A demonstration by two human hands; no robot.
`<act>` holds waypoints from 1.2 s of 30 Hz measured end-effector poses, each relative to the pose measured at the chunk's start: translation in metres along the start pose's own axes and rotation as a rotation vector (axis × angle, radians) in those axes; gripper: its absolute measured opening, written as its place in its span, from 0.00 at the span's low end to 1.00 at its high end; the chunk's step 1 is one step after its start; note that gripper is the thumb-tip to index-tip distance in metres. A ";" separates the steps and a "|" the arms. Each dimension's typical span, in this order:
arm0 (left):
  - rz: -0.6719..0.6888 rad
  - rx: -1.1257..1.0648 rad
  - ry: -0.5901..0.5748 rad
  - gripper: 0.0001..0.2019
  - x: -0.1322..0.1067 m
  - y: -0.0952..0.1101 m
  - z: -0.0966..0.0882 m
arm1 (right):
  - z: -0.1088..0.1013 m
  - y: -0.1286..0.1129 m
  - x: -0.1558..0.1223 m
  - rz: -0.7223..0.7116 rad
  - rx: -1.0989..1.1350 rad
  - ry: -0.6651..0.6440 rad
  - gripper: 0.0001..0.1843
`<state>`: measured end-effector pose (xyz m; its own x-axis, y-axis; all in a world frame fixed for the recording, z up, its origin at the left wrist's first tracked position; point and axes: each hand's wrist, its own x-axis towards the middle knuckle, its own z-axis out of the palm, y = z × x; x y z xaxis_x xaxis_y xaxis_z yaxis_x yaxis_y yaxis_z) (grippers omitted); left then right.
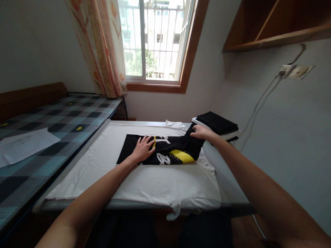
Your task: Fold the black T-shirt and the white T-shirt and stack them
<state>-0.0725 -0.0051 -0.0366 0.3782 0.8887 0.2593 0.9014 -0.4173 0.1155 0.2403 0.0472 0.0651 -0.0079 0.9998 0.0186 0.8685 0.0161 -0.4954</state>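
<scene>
1. At the middle of the head view, a black garment [177, 145] with yellow and white print is lying folded on a spread white garment [165, 182].
2. At nine o'clock on it, the left hand [143, 148] is resting palm-down, fingers spread, grasping nothing.
3. At two o'clock, the right hand [201, 132] is pinching its bunched end.
4. Farther toward two o'clock, a folded black cloth [217, 122] is topping a stack.
5. Toward ten o'clock, a checked bed [85, 106] is flanking the table [232, 193].

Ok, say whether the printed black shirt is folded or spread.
Partly folded: the printed black shirt lies in a narrow strip, lettering cut short; right hand grips one end.
</scene>
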 end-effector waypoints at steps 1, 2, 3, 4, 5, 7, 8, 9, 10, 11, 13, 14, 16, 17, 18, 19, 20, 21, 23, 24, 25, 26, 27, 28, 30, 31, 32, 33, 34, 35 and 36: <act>0.019 -0.011 0.047 0.24 -0.001 0.001 -0.002 | 0.006 -0.018 -0.002 0.003 -0.044 -0.054 0.10; 0.036 -0.026 0.097 0.23 -0.001 0.002 -0.004 | 0.016 -0.037 -0.005 -0.024 -0.071 -0.083 0.11; 0.046 -0.046 0.141 0.22 -0.002 0.003 -0.005 | 0.027 -0.055 -0.011 -0.054 -0.096 -0.105 0.11; 0.048 -0.069 0.170 0.21 -0.002 0.004 -0.006 | 0.041 -0.072 -0.018 -0.084 -0.124 -0.130 0.11; 0.041 -0.091 0.182 0.20 -0.003 0.004 -0.007 | 0.055 -0.086 -0.026 -0.111 -0.155 -0.153 0.11; 0.026 -0.125 0.159 0.18 -0.003 0.003 -0.005 | 0.080 -0.106 -0.040 -0.141 -0.243 -0.231 0.12; 0.023 -0.136 0.140 0.16 -0.003 0.002 -0.003 | 0.090 -0.111 -0.045 -0.155 -0.264 -0.266 0.13; 0.026 -0.144 0.124 0.15 -0.003 0.001 -0.001 | 0.096 -0.113 -0.049 -0.158 -0.269 -0.292 0.15; 0.033 -0.150 0.117 0.14 -0.003 -0.001 0.000 | 0.099 -0.113 -0.051 -0.160 -0.244 -0.318 0.17; 0.041 -0.153 0.119 0.13 -0.002 -0.001 0.001 | 0.099 -0.110 -0.051 -0.162 -0.191 -0.344 0.19; 0.051 -0.155 0.138 0.13 -0.002 -0.002 0.001 | 0.091 -0.100 -0.047 -0.177 -0.048 -0.375 0.21; 0.061 -0.155 0.150 0.13 -0.001 -0.001 0.000 | 0.085 -0.093 -0.044 -0.200 0.017 -0.364 0.22; 0.117 -0.166 0.165 0.14 -0.002 0.002 -0.005 | 0.071 -0.076 -0.039 -0.280 0.085 -0.265 0.20; 0.166 -0.179 0.165 0.15 -0.003 0.004 -0.008 | 0.065 -0.066 -0.038 -0.333 0.092 -0.200 0.20; 0.222 -0.192 0.158 0.15 -0.005 0.007 -0.010 | 0.059 -0.056 -0.039 -0.392 0.096 -0.149 0.19; 0.278 -0.206 0.144 0.16 -0.006 0.009 -0.013 | 0.055 -0.045 -0.042 -0.452 0.100 -0.129 0.20; 0.328 -0.217 0.127 0.17 -0.008 0.012 -0.015 | 0.051 -0.034 -0.047 -0.504 0.105 -0.123 0.22; 0.366 -0.227 0.110 0.18 -0.009 0.015 -0.016 | 0.049 -0.023 -0.053 -0.542 0.106 -0.124 0.24; 0.423 -0.240 0.083 0.23 -0.012 0.021 -0.018 | 0.048 -0.004 -0.068 -0.570 0.088 -0.121 0.31; 0.448 -0.246 0.072 0.24 -0.013 0.023 -0.019 | 0.049 0.004 -0.076 -0.563 0.074 -0.114 0.35; 0.472 -0.249 0.064 0.26 -0.013 0.025 -0.019 | 0.053 0.009 -0.083 -0.548 0.063 -0.105 0.38; 0.493 -0.248 0.058 0.27 -0.013 0.027 -0.020 | 0.058 0.013 -0.090 -0.530 0.057 -0.093 0.40; 0.512 -0.242 0.054 0.27 -0.013 0.028 -0.020 | 0.064 0.015 -0.095 -0.509 0.055 -0.078 0.42; 0.531 -0.228 0.053 0.28 -0.012 0.030 -0.021 | 0.071 0.015 -0.100 -0.481 0.058 -0.059 0.43; 0.564 -0.173 0.059 0.28 -0.010 0.032 -0.022 | 0.087 0.009 -0.106 -0.407 0.075 -0.002 0.41; 0.577 -0.131 0.064 0.28 -0.009 0.033 -0.022 | 0.093 0.005 -0.108 -0.360 0.081 0.031 0.39; 0.582 -0.082 0.070 0.28 -0.008 0.033 -0.022 | 0.099 -0.001 -0.109 -0.309 0.079 0.062 0.37; 0.579 -0.032 0.079 0.28 -0.007 0.034 -0.021 | 0.102 -0.006 -0.110 -0.258 0.065 0.088 0.35; 0.569 0.012 0.089 0.27 -0.007 0.035 -0.020 | 0.104 -0.011 -0.111 -0.216 0.040 0.109 0.34; 0.553 0.046 0.099 0.26 -0.006 0.035 -0.018 | 0.104 -0.016 -0.111 -0.187 0.005 0.124 0.33; 0.535 0.066 0.107 0.25 -0.007 0.035 -0.016 | 0.103 -0.020 -0.112 -0.170 -0.037 0.137 0.32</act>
<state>-0.0469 -0.0287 -0.0185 0.7670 0.5302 0.3614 0.6018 -0.7897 -0.1189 0.1733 -0.0637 -0.0166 -0.0906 0.9718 0.2179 0.8779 0.1812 -0.4432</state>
